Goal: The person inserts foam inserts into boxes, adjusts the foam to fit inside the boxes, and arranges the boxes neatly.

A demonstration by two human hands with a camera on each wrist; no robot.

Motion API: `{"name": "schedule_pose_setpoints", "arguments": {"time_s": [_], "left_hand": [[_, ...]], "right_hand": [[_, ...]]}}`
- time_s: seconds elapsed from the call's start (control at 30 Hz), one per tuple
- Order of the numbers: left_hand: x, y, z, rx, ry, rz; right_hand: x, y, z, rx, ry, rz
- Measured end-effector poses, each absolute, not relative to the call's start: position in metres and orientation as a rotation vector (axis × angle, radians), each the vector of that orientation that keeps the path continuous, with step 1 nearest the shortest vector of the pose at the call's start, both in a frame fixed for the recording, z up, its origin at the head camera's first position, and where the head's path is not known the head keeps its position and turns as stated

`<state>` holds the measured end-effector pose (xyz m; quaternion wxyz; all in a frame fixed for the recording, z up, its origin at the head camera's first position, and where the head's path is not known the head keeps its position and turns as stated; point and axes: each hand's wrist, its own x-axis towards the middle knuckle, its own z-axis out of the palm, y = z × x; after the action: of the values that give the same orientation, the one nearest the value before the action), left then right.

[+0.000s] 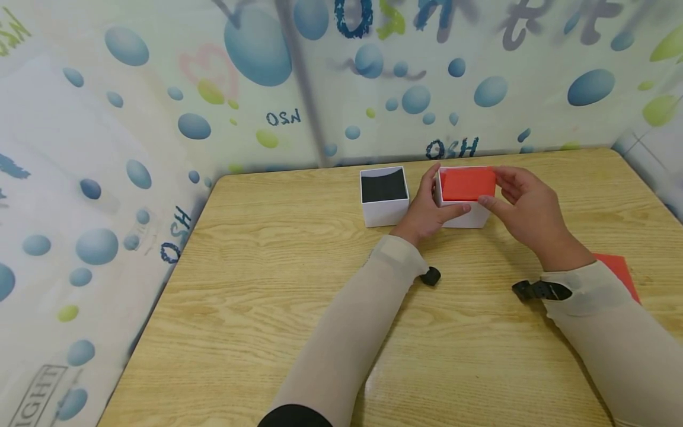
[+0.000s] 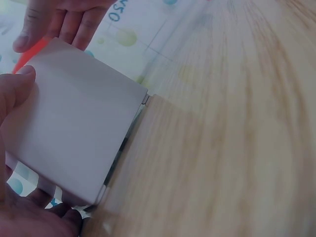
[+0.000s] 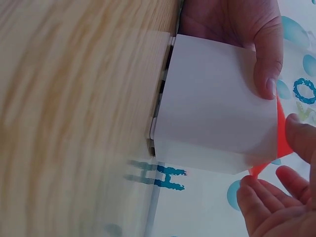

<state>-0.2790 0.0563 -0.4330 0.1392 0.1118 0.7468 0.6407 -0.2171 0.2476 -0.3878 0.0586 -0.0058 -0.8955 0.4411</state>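
A small white box (image 1: 463, 219) stands near the table's back edge, with a red rectangular piece (image 1: 467, 184) in its open top, sticking up slightly above the rim. My left hand (image 1: 427, 207) grips the box from its left side, thumb across the front and fingers behind, as the right wrist view shows. At the upper right corner, my right hand (image 1: 528, 207) pinches the red piece (image 3: 282, 129) between thumb and fingertips. The red piece's lower part is hidden inside the box.
Just left of my left hand stands a second white box (image 1: 385, 212) with a dark inside (image 1: 383, 185). Another flat red piece (image 1: 619, 273) lies partly under my right forearm. Behind the wooden table (image 1: 256, 284) hangs a patterned wall covering (image 1: 373, 118).
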Motion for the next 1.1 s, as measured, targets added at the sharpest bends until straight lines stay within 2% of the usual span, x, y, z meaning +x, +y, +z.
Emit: {"name": "schedule_pose_setpoints", "arguments": {"time_s": [0.47,0.7,1.1], "left_hand": [[-0.276,0.056,-0.431,0.328,2.137,1.867],[-0.277,0.055,-0.432,0.363,2.115,1.892],[-0.279,0.056,-0.433,0.305,2.165,1.844]], "right_hand": [[-0.218,0.248,-0.389,0.016,-2.852,1.135],[-0.216,0.245,-0.386,0.134,-2.998,0.762],[-0.213,0.232,-0.38,0.484,-3.073,0.53]]}}
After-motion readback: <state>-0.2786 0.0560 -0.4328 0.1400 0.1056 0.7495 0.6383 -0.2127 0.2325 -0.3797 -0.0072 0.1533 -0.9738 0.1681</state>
